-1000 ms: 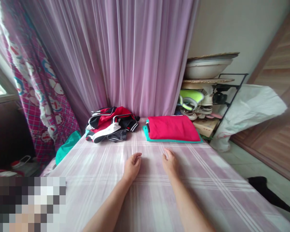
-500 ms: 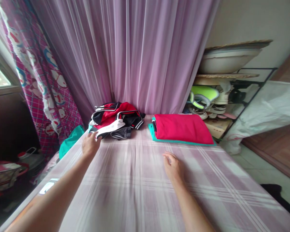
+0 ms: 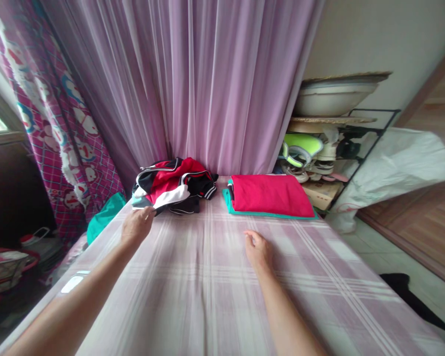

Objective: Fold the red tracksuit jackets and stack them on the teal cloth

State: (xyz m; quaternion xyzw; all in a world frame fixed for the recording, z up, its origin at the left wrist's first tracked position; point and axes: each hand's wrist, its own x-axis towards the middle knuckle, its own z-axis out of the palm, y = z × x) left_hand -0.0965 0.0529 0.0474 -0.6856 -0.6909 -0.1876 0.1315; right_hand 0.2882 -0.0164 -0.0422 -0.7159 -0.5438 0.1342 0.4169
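A crumpled red, black and white jacket (image 3: pixel 170 180) with striped trim lies in a heap at the far left of the bed or table top, against the curtain. My left hand (image 3: pixel 136 227) is closed on its near edge, pinching a dark piece beside a white panel. Above the checked sheet, my right hand (image 3: pixel 258 249) is held with loosely curled fingers, a gap by the thumb, and nothing in it. Just beyond it sits a neatly folded stack, red cloth (image 3: pixel 269 194) on top and teal cloth (image 3: pixel 228 202) showing underneath.
A purple curtain (image 3: pixel 215 89) hangs along the back. On the right stands a rack (image 3: pixel 378 138) with shoes, a green visor and a large basin. A white plastic bag (image 3: pixel 404 163) hangs beside it. A phone-like object (image 3: pixel 74 283) lies near the left edge.
My left hand has drawn the jacket's near edge slightly toward me, and the dark piece now stretches from my fingers. The view has shifted a little; my right hand stays much the same.
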